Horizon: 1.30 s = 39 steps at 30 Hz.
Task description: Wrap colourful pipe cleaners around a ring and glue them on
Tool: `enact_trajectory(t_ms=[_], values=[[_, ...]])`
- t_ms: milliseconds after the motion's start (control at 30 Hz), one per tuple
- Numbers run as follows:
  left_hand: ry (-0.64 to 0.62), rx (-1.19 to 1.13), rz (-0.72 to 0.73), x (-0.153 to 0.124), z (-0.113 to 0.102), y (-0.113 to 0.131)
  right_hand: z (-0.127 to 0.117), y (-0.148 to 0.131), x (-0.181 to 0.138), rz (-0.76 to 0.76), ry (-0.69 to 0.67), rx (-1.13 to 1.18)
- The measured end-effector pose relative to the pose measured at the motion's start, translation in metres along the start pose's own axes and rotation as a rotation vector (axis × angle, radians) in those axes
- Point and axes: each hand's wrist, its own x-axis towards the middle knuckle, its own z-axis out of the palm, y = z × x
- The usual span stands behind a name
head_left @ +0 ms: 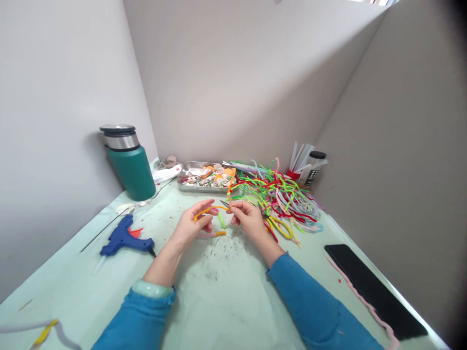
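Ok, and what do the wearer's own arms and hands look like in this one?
Both the left hand and right hand are ungloved. The left sleeve and right sleeve are plain blue, ending short of the wrists. A smooth, pale green band, probably a bangle, sits by the left cuff; none shows on the right.

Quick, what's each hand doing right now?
Left hand: partly curled, orange pipe cleaner running across it; whether it grips firmly cannot be told.
Right hand: closed, pinching the same orange pipe cleaner.
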Motion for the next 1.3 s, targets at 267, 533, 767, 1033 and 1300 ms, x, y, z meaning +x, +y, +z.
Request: enact_trajectory(t_ms=[267, 533, 767, 1033, 1300], values=[[-0.028, -0.372, -0.177, 0.005, -0.011, -0.002, -0.003, 0.001, -0.003, -0.11, -0.128, -0.057], [-0.178, -0.231, -0.301, 0.001, -0.005, 0.002, -0.008, -0.001, -0.006, -0.49, -0.293, -0.401], [-0.157, -0.116, -0.324, 0.001, -0.001, -0.002, -0.008, 0.002, -0.007, -0.656, -0.324, -0.61], [-0.093, -0.165, -0.279, 0.005, -0.002, -0.011, -0.005, -0.002, -0.008, -0.583, -0.177, -0.583], [-0.1, -0.103, -0.308, 0.002, 0.004, -0.008, -0.002, -0.001, -0.01, -0.635, -0.23, -0.639]])
